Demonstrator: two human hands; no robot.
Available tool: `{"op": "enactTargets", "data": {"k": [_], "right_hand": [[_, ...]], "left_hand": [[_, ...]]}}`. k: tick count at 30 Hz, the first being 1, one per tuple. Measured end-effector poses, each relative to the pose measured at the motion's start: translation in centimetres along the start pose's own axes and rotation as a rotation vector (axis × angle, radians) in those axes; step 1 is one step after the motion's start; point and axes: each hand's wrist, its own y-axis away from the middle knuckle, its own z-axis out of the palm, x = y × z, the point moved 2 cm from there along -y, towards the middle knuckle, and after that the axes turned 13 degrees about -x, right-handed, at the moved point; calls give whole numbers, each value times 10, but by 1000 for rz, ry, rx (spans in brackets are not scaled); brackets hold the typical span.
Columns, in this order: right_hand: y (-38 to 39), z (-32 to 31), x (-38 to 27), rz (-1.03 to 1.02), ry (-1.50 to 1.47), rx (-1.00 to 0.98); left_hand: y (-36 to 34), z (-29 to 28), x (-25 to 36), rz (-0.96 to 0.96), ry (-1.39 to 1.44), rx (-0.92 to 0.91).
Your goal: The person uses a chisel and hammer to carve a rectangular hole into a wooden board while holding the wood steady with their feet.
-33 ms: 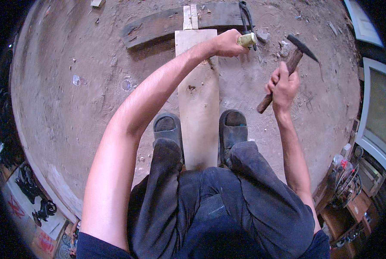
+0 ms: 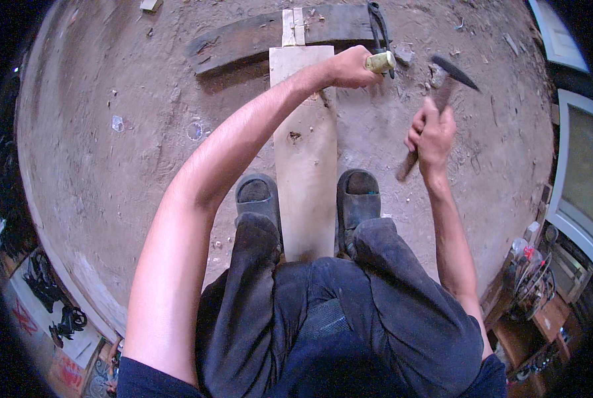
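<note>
One earthen floor [image 2: 137, 152] spreads beneath everything, and on it runs one long pale plank [image 2: 306, 192], pointing away from the person between two dark slippers [image 2: 359, 202]. Across its far end lies one dark curved beam [image 2: 243, 41], with a light wooden piece [image 2: 293, 28] crossing it and one black loop [image 2: 378, 30] at its right end. Two bare arms reach forward: the left slants over the plank, elbow bent outward; the right stands nearly straight up the view, well to the plank's right. The right hand [image 2: 433, 139] is wrapped around one slightly blurred hammer [image 2: 445, 93], its dark head tilted beyond the fist and apart from the left hand. The left hand [image 2: 351, 66], a fist near the plank's far right corner, grips one yellowish handle [image 2: 380, 63], whose end juts rightward, toward the hammer.
</note>
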Motion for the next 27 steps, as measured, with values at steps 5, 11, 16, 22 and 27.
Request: {"op": "enactTargets", "data": {"k": [5, 11, 16, 22, 27], "right_hand": [[-2, 6, 10, 91, 129, -12], [7, 9, -6, -142, -191, 118], [3, 6, -4, 103, 48, -41], [11, 19, 7, -178, -138, 101], [-7, 2, -17, 175, 111, -100]], "left_hand": [[1, 0, -5, 74, -142, 36], [2, -1, -5, 49, -168, 67], [0, -2, -9, 76, -209, 92], [-7, -1, -18, 4, -178, 57], [-7, -2, -24, -71, -89, -28]]}}
